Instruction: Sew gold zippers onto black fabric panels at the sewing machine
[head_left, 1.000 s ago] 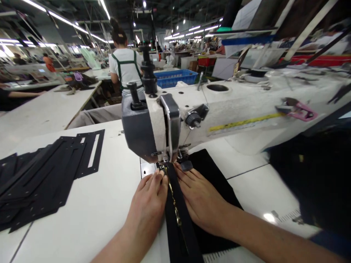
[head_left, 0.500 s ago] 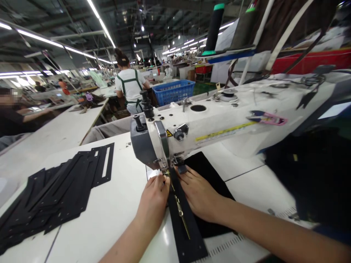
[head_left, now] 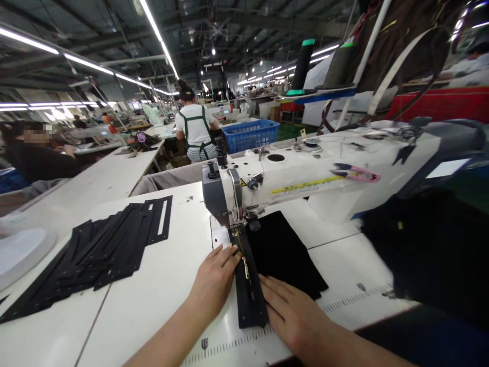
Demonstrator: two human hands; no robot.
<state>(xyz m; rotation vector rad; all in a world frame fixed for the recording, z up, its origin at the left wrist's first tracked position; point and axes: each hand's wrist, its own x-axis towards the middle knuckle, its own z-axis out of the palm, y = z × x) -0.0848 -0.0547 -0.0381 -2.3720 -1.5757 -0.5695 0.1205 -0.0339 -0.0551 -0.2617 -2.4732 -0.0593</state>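
Observation:
A black strip (head_left: 247, 306) with a gold zipper (head_left: 246, 267) runs from under the needle area of a white sewing machine (head_left: 294, 178) towards the front edge. My left hand (head_left: 216, 278) rests at the strip's left edge, fingers together and fingertips on it near the zipper. Along the right edge lies my right hand (head_left: 292, 311), its fingers stretched out flat and side by side. A larger black fabric piece (head_left: 284, 250) lies on the table right of the strip, partly under it.
Black slotted pieces (head_left: 110, 244) are piled at left on the white table (head_left: 153, 306). Pink-handled snips (head_left: 355, 173) lie on the machine. Behind it are a blue basket (head_left: 250, 135) and a person (head_left: 196, 125); another person (head_left: 36, 155) sits far left.
The strip has moved further under the machine. My right hand has slid back along it, away from the needle. My left hand stays beside the strip. The camera view has shifted.

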